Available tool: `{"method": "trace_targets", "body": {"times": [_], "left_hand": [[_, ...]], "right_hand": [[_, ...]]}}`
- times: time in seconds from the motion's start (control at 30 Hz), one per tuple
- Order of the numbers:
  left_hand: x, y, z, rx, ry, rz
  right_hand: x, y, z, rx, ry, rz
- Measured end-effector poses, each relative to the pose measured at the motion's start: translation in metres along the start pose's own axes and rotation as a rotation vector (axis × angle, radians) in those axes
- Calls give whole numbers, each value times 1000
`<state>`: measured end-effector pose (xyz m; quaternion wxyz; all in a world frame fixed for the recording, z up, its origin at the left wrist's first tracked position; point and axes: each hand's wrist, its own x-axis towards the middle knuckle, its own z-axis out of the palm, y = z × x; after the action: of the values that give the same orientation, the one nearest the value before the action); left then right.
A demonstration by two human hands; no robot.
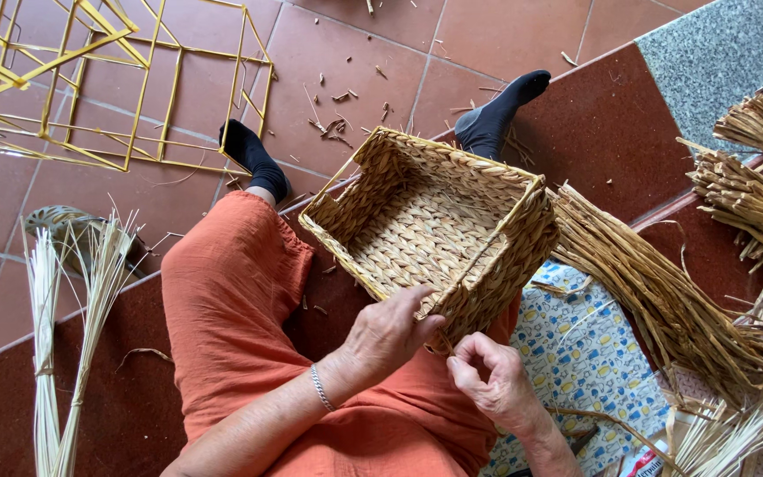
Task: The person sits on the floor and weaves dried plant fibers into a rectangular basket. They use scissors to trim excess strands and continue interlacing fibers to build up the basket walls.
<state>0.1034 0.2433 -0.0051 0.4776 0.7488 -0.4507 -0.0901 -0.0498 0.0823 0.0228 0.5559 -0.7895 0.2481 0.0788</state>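
Note:
A rectangular woven straw basket [496, 190] rests tilted on my lap, between my orange-trousered legs. My left hand [388, 331] grips the basket's near rim, fingers curled over the edge. My right hand [492, 378] sits just below that corner, its fingers pinched on a brown straw strand [445, 346] at the rim. A silver bracelet [321, 387] circles my left wrist.
A bundle of brown straw [664, 291] fans out to the right, over a patterned blue cloth [567, 344]. Tied straw bundles [752, 194] lie at the far right. Pale reeds [64, 327] stand at the left. Yellow wire frames [90, 79] sit on the tiled floor at the top left.

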Motion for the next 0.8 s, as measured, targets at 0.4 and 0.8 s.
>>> {"method": "trace_targets", "body": {"times": [0.4,0.8], "left_hand": [[-8,-3,-14,-99,-34,-26],[-4,-58,-21,-948,190,-613]], "right_hand": [[7,-60,20,327,85,-567],[36,-47,6,-244,207,-665]]}}
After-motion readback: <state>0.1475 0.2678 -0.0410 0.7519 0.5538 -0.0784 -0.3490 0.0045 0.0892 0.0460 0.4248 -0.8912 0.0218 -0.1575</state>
